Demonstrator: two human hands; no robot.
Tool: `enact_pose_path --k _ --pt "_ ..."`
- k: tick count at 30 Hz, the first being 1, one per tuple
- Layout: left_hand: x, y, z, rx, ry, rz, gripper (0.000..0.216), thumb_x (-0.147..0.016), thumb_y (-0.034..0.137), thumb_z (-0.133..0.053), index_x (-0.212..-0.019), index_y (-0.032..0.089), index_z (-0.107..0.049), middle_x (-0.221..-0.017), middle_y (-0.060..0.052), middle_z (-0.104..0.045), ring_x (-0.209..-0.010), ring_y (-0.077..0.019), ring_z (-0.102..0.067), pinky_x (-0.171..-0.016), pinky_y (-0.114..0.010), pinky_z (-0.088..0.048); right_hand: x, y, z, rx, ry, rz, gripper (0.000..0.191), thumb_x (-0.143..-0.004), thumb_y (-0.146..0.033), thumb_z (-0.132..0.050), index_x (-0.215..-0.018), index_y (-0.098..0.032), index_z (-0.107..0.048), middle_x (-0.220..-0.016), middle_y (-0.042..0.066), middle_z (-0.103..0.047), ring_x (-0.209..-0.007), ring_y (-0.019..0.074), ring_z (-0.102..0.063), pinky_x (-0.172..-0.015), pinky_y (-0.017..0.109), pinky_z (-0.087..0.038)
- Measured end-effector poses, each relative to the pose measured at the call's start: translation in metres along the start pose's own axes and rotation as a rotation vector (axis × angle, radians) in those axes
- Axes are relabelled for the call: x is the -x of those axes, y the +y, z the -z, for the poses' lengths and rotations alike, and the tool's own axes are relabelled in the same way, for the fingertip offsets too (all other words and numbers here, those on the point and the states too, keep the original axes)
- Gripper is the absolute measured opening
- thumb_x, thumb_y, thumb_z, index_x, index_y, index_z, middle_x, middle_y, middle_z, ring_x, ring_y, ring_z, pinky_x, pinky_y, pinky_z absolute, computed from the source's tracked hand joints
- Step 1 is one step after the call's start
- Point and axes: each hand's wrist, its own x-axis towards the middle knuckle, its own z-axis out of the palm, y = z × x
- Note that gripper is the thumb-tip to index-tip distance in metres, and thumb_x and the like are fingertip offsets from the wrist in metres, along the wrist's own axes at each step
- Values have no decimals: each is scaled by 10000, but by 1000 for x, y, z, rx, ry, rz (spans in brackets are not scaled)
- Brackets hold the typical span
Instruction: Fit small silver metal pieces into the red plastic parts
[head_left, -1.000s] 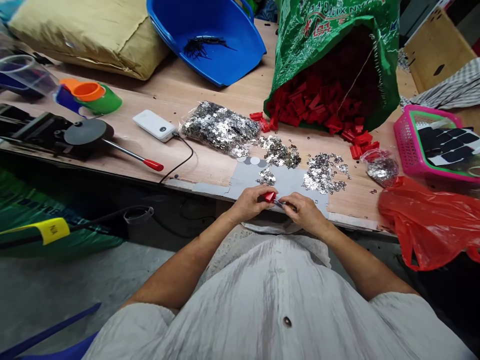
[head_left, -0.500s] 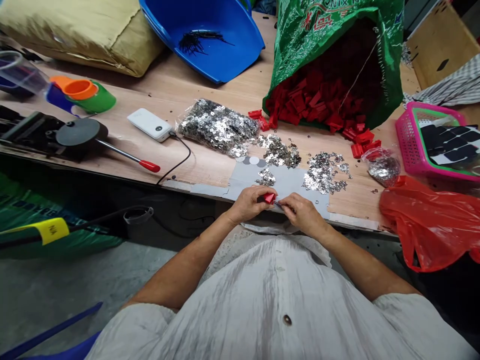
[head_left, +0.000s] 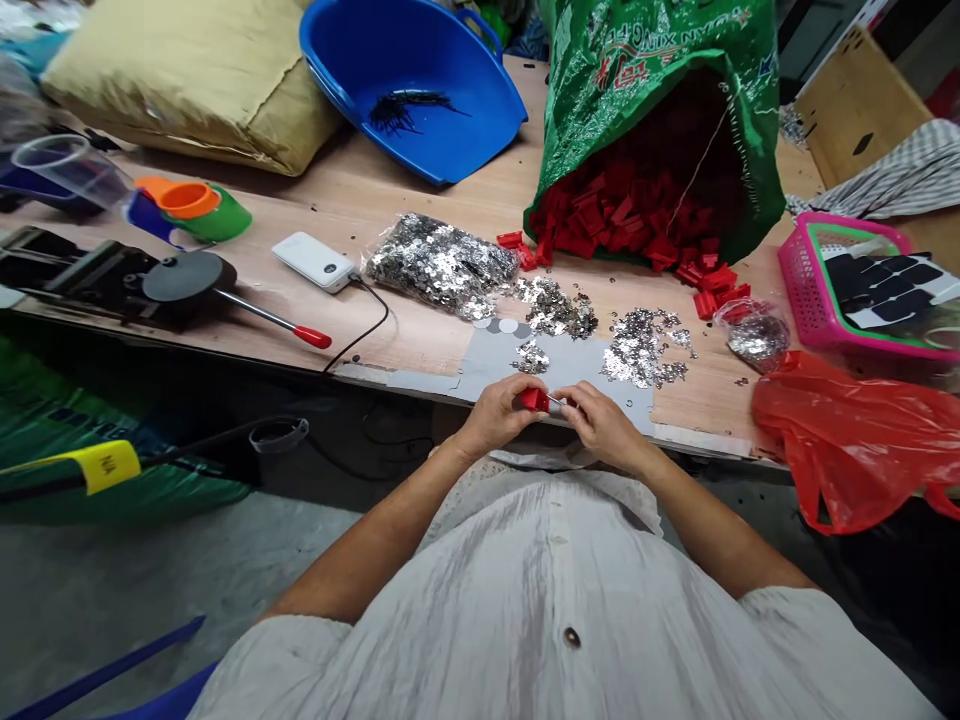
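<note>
Two bare hands meet at the near edge of the wooden table (head_left: 420, 200), just above a grey sheet (head_left: 491, 360) that lies there. The left hand (head_left: 496, 414) is curled shut around a small red plastic piece (head_left: 534, 399), thumb on top, so only one end of the piece shows. The right hand (head_left: 601, 426) is pinched closed on a thin silvery part (head_left: 555, 404) that touches the exposed end of the red piece; the part is too small to make out in detail. Loose silver bits (head_left: 639, 345) lie scattered on the sheet and the table just beyond the hands, and a clear bag of the same bits (head_left: 442, 262) sits further left, beside a white power bank (head_left: 315, 262). Behind them a green sack (head_left: 660, 60) lies tipped over, spilling red pieces (head_left: 622, 215) onto the table. A blue basin (head_left: 442, 130) stands to its left, a pink basket (head_left: 804, 290) and a red plastic bag (head_left: 847, 430) to the right.
</note>
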Motion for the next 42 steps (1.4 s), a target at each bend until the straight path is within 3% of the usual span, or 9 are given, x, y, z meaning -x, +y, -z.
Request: enact_pose_path --k 4,8,12,19,23,28,36,42 --pt "14 21 -9 527 165 163 300 -718 261 -774 -960 203 -606 -926 -18 -650 -854 -158 -624 -814 -275 -474 10 -8 11 -157 -10 39 285 -996 -267 -382 -1259 -221 -481 -919 28 -629 -794 150 -590 -749 275 -449" --pt "23 40 -19 1127 112 332 228 -763 295 -756 -790 165 -571 -869 -13 -657 -816 -133 -654 -878 -284 -489 16 -21 18 -133 -105 16 454 -1009 -358 -372 -1450 -256 -331 -726 -33 -645 -648 144 -593 -679 259 -441" --pt "28 49 -26 1392 121 425 180 -817 219 -704 -716 131 -583 -752 -17 -644 -731 -108 -646 -831 -251 -529 16 -31 23 -64 -79 44 398 -1002 -394 -379 -1378 -289 -459 -995 7 -721 -736 156 -655 -688 263 -461" --pt "29 63 -29 1503 216 504 229 -925 122 -513 -734 99 -635 -775 -56 -665 -746 -118 -668 -832 -267 -571 15 -34 23 -5 10 122 338 -1002 -365 -402 -1295 -278 -547 -1139 9 -714 -880 173 -694 -770 273 -495" --pt "30 66 -31 1503 265 499 209 -922 129 -530 -744 103 -637 -792 -53 -658 -754 -116 -662 -842 -271 -579 14 -29 15 58 126 175 332 -1008 -388 -385 -1204 -250 -615 -1040 31 -741 -795 162 -694 -711 259 -491" --pt "31 62 -36 1520 281 499 197 -924 142 -536 -763 100 -644 -803 -49 -653 -763 -112 -655 -881 -290 -574 13 -23 5 86 170 168 382 -1016 -415 -344 -1171 -229 -639 -956 45 -751 -724 158 -680 -667 257 -479" --pt "31 54 -40 1487 325 613 151 -877 179 -622 -735 129 -621 -818 -39 -657 -849 -148 -674 -1043 -394 -492 11 -13 -1 -15 29 50 392 -1010 -433 -333 -1211 -276 -631 -1084 41 -733 -816 184 -696 -724 290 -499" --pt "33 45 -43 1468 311 635 121 -869 211 -639 -781 129 -622 -859 -60 -684 -957 -213 -691 -1060 -466 -468 8 -2 -4 -193 -20 11 429 -1009 -454 -312 -1164 -263 -663 -956 25 -738 -813 174 -684 -733 272 -499"
